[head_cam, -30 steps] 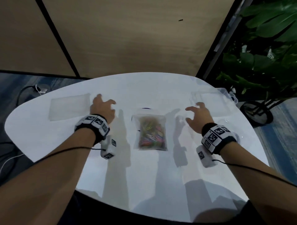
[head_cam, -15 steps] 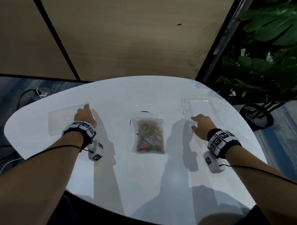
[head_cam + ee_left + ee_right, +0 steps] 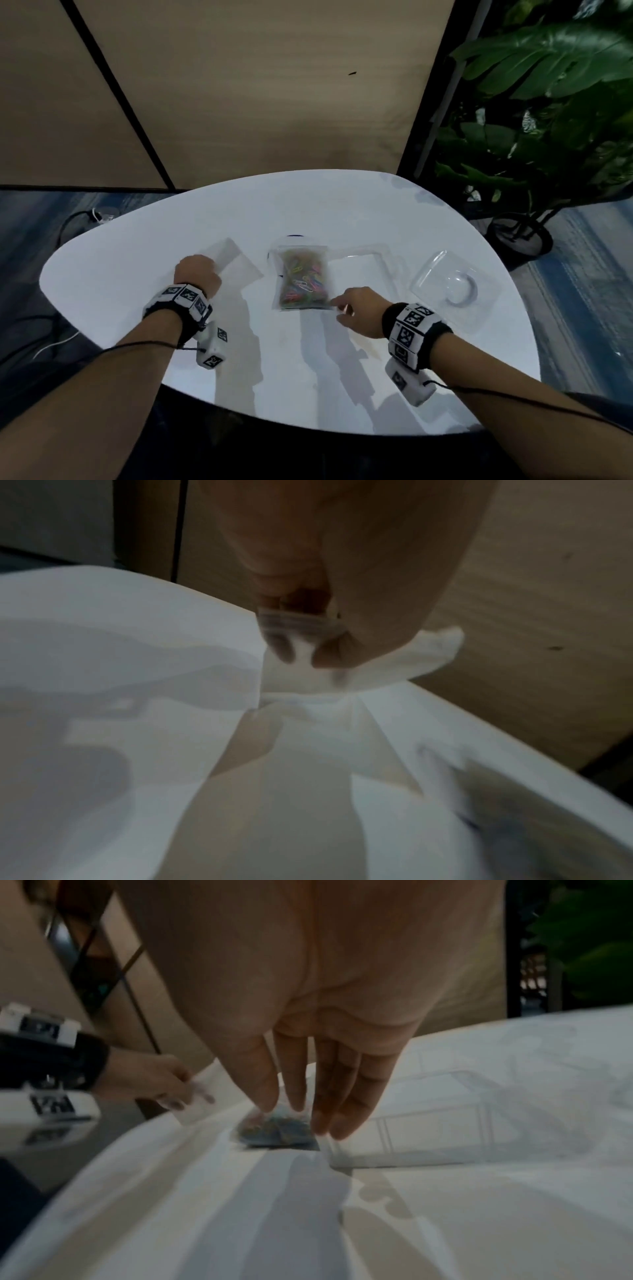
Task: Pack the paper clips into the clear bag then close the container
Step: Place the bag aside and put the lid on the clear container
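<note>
Right hand point(image 3: 359, 313): near right of centre, fingers nearly straight, tips at the near right corner of the filled bag.
Filled bag point(image 3: 303, 275): clear, flat at table centre, holding multicoloured paper clips point(image 3: 305, 279).
Left hand point(image 3: 197, 275): fingers curled, pinching an empty clear bag point(image 3: 236, 262) at left.
Container point(image 3: 452, 291): clear, open, far right.
Table point(image 3: 308, 377): white.
</note>
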### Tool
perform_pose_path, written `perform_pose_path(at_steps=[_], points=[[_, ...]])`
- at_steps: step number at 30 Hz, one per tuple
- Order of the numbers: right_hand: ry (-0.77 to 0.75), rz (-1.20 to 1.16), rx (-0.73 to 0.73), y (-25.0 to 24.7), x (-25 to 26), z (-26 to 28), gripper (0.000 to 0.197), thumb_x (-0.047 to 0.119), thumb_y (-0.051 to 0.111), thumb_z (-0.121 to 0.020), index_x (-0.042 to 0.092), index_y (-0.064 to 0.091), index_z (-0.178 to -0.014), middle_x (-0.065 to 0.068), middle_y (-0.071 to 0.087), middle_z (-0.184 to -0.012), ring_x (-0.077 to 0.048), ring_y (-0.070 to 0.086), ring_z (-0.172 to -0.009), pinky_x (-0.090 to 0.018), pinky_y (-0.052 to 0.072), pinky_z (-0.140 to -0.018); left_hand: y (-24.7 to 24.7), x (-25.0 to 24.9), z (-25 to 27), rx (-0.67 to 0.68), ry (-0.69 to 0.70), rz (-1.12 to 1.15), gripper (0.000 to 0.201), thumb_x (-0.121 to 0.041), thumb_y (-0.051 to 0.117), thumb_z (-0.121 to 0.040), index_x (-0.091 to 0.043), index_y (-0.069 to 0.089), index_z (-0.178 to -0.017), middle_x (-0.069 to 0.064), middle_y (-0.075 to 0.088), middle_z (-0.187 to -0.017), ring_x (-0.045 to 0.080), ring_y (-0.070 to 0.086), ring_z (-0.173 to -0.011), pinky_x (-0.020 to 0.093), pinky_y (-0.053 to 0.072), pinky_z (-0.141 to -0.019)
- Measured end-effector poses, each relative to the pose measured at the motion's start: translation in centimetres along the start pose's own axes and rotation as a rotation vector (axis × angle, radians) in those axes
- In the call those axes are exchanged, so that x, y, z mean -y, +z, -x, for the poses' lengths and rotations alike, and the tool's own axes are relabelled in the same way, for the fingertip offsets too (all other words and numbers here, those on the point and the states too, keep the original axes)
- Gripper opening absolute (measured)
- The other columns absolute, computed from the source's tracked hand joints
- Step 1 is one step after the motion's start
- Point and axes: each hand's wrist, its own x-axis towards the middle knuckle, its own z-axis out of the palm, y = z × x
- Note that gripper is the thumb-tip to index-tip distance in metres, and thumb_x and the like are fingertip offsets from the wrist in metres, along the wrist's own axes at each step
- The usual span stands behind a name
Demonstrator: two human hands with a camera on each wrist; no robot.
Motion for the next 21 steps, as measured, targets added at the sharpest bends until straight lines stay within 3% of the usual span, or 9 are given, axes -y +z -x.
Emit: perform_pose_path(at_steps=[3, 5, 7, 9, 10, 13, 15, 17, 21], points=[[-0.012, -0.350, -0.132, -1.0, -1.5, 2.2, 0.032, 0.007, 0.055, -0.089, 0.021, 0.070, -0.114, 0.002, 0.072, -0.105, -0.016, 0.069, -0.085, -0.028, 0.055, -0.081, 0.2, -3.9, 1.9, -0.093, 0.214, 0.141, 0.024, 0.004, 0.047, -0.087, 0.001, 0.069, -0.079, 0.018, 0.063, -0.085, 0.038, 0.066, -0.089, 0.032, 0.046, -0.065], [0.081, -0.474, -0.336, -2.4, -4.1, 2.9, 0.037, -0.004, 0.050, -0.082, 0.023, 0.074, -0.091, 0.002, 0.074, -0.090, -0.014, 0.068, -0.072, -0.030, 0.056, -0.072, 0.3, -7.5, 3.7, -0.166, 0.435, 0.214, 0.031, 0.007, 0.048, -0.090, -0.001, 0.075, -0.103, 0.017, 0.067, -0.107, 0.038, 0.063, -0.106, 0.035, 0.049, -0.087], [0.208, -0.369, -0.498, -3.8, -7.8, 3.7, 0.035, -0.002, 0.052, -0.081, 0.025, 0.074, -0.084, 0.001, 0.074, -0.091, -0.015, 0.067, -0.079, -0.022, 0.049, -0.076, 0.3, -11.4, 5.9, -0.080, 0.544, 0.307, 0.040, 0.002, 0.054, -0.094, -0.010, 0.066, -0.130, 0.010, 0.061, -0.136, 0.027, 0.057, -0.123, 0.024, 0.041, -0.105], [0.359, -0.183, -0.562, -4.4, -12.3, 4.3, 0.021, 0.012, 0.062, -0.085, 0.022, 0.073, -0.100, -0.006, 0.070, -0.112, -0.024, 0.064, -0.102, -0.023, 0.044, -0.087, 1.1, -14.9, 7.6, 0.061, 0.633, 0.312, 0.051, -0.005, 0.064, -0.092, -0.015, 0.055, -0.142, 0.004, 0.051, -0.149, 0.017, 0.054, -0.127, 0.010, 0.035, -0.103], [0.459, -0.088, -0.543, -4.2, -14.4, 4.6, 0.031, 0.026, 0.068, -0.085, 0.022, 0.068, -0.115, -0.009, 0.061, -0.127, -0.028, 0.056, -0.115, -0.030, 0.043, -0.096, 1.8, -16.3, 8.2, 0.106, 0.708, 0.234, 0.060, -0.002, 0.064, -0.091, -0.018, 0.050, -0.147, 0.002, 0.045, -0.154, 0.018, 0.047, -0.135, 0.011, 0.028, -0.109], [0.747, -0.018, -0.384, -2.9, -19.3, 5.1, 0.102, 0.063, 0.076, -0.067, 0.028, 0.028, -0.149, -0.008, 0.022, -0.157, -0.035, 0.027, -0.140, -0.048, 0.033, -0.110, 4.9, -18.5, 8.5, 0.212, 0.827, 0.038, 0.069, 0.009, 0.037, -0.093, -0.029, 0.043, -0.150, -0.002, 0.042, -0.158, 0.019, 0.035, -0.147, 0.028, 0.019, -0.123], [0.803, -0.103, -0.345, -2.2, -20.6, 4.8, 0.126, 0.072, 0.077, -0.056, 0.029, 0.010, -0.153, -0.009, 0.008, -0.162, -0.038, 0.013, -0.146, -0.054, 0.026, -0.115, 6.0, -19.2, 8.5, 0.329, 0.794, 0.021, 0.061, -0.001, 0.032, -0.096, -0.033, 0.049, -0.145, -0.001, 0.053, -0.149, 0.023, 0.048, -0.138, 0.039, 0.036, -0.116], [0.815, -0.153, -0.304, -2.4, -21.2, 4.5, 0.137, 0.073, 0.079, -0.050, 0.030, 0.002, -0.154, -0.010, 0.003, -0.163, -0.040, 0.007, -0.148, -0.057, 0.022, -0.117, 6.3, -19.8, 8.3, 0.429, 0.756, -0.030, 0.048, -0.011, 0.037, -0.098, -0.029, 0.054, -0.139, 0.006, 0.065, -0.133, 0.028, 0.061, -0.120, 0.037, 0.049, -0.099], [0.856, -0.184, -0.223, -3.4, -21.6, 4.8, 0.150, 0.072, 0.084, -0.036, 0.033, -0.002, -0.153, -0.010, 0.009, -0.159, -0.045, 0.015, -0.144, -0.059, 0.028, -0.113, 6.2, -20.4, 6.8, 0.407, 0.660, -0.062, 0.035, -0.015, 0.045, -0.094, -0.023, 0.060, -0.125, 0.011, 0.072, -0.104, 0.029, 0.066, -0.084, 0.032, 0.053, -0.070]])
